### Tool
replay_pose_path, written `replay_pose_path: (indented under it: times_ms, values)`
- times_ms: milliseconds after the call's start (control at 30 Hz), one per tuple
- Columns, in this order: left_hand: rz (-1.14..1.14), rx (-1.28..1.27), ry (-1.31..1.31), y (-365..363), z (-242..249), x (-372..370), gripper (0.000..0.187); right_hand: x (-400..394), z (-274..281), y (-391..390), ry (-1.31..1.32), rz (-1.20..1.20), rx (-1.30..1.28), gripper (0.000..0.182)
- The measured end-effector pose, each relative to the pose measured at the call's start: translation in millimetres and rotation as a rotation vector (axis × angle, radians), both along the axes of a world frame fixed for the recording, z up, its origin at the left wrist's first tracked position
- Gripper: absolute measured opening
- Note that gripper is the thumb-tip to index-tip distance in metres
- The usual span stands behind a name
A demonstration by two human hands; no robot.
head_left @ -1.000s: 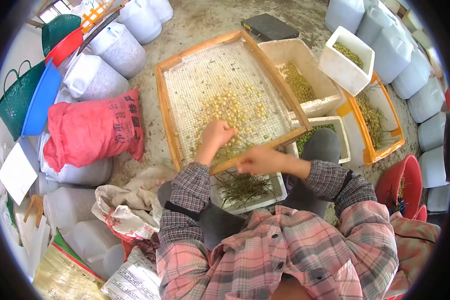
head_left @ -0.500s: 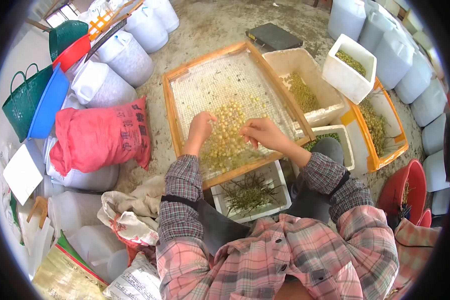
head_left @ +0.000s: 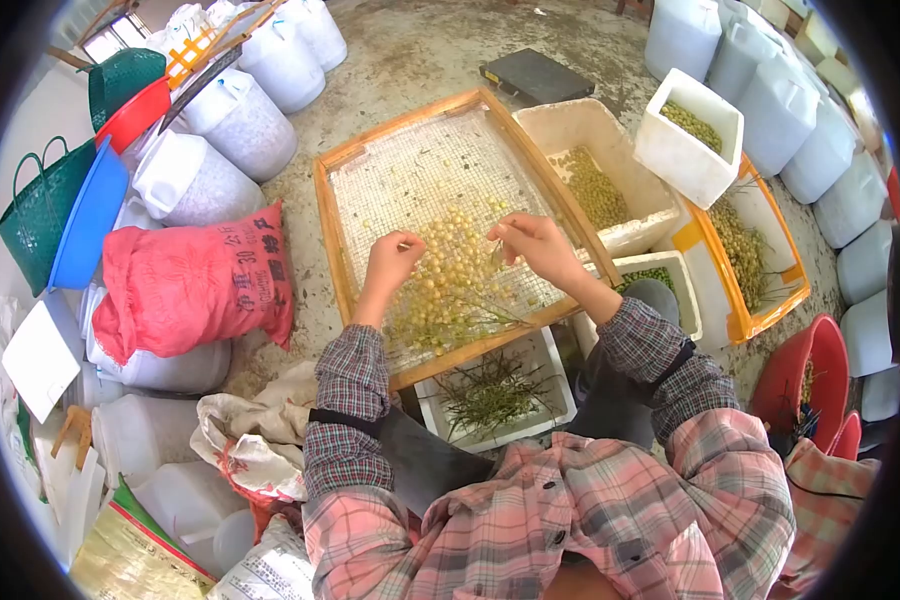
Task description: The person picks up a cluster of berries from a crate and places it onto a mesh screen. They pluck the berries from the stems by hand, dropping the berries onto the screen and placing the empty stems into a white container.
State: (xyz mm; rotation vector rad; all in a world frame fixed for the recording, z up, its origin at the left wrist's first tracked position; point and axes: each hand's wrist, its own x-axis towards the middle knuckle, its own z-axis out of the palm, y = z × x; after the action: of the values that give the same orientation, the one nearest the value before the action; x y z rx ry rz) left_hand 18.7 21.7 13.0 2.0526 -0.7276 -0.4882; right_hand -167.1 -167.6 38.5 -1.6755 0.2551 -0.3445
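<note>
In the head view, the right hand (head_left: pixel 540 245) has moved farther out over the mesh screen (head_left: pixel 380 190) since the earlier frame; the left hand (head_left: pixel 392 265) is to the left of the yellowish fruit (head_left: pixel 450 265). Both draw thumb and fingertips close together; whether either pinches anything, one cannot tell. The fruit lies mid-screen and nearer, where the wooden frame (head_left: pixel 332 230) probably stops it rolling off. At the near edge, a white box (head_left: pixel 562 375) holds dark stems (head_left: pixel 490 392), seemingly within easy reach.
</note>
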Motion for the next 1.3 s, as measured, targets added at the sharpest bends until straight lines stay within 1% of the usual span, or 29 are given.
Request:
replay_pose_path:
  times_ms: [100, 200, 300, 400, 500, 600, 700, 733, 833, 933, 1033, 1133, 1233, 1267, 1300]
  values:
    - [0.031, -0.043, 0.095, 0.7, 1.9, -6.3, 0.008, 2.2, -5.5, 2.8, -0.033, 0.033, 0.176, 0.023]
    - [0.069, -0.001, 0.131, -0.8, -5.3, -6.4, 0.008, 0.3, -5.2, 3.3, -0.065, 0.04, 0.282, 0.024]
    - [0.109, 0.043, -0.032, -3.7, -14.9, -5.8, 0.01, -4.4, -4.0, -0.3, -0.063, 0.044, 0.286, 0.025]
    - [-0.003, 0.302, -0.374, -11.4, -16.8, 1.9, 0.012, -11.3, 0.6, -5.5, -0.069, 0.046, 0.257, 0.026]
    - [-0.004, 0.169, -0.35, -31.4, -20.4, 11.9, 0.011, -17.4, 5.1, -9.0, -0.055, 0.035, 0.238, 0.027]
    - [-0.109, 0.065, -0.424, -59.6, -29.8, 19.1, 0.011, -18.8, 2.9, -8.9, -0.063, 0.026, 0.226, 0.025]
    - [-0.17, 0.268, -0.679, -82.6, -43.0, 14.4, 0.01, -21.1, 1.6, -6.6, -0.052, 0.024, 0.257, 0.025]
    - [-0.143, 0.317, -0.775, -88.1, -46.2, 11.2, 0.008, -21.9, 3.1, -6.1, -0.04, 0.018, 0.241, 0.025]
    - [-0.089, 0.51, -0.828, -97.4, -49.6, 3.1, 0.007, -24.1, 2.6, -10.1, -0.025, 0.035, 0.23, 0.025]
    - [-0.104, 0.554, -0.862, -98.6, -47.6, 1.4, 0.01, -23.0, -1.5, -13.0, -0.037, 0.017, 0.211, 0.025]
    - [-0.026, 0.355, -0.627, -95.1, -37.9, 6.1, 0.011, -21.9, -2.2, -13.8, -0.015, 0.001, 0.214, 0.026]
    - [0.177, -0.201, 0.219, -89.1, -11.9, 6.2, 0.01, -17.9, -2.9, -14.8, 0.008, -0.022, 0.234, 0.022]
    - [-0.001, -0.374, 0.63, -70.3, 21.4, -10.4, 0.01, -4.7, 3.9, -9.0, -0.037, -0.013, 0.123, 0.02]
    - [-0.057, -0.389, 0.697, -64.0, 31.0, -18.8, 0.007, 4.9, -1.4, -7.9, -0.084, -0.01, 0.11, 0.021]
    - [-0.088, -0.362, 0.689, -57.2, 38.7, -25.4, 0.007, 13.1, -2.1, -6.9, -0.103, 0.031, 0.053, 0.021]
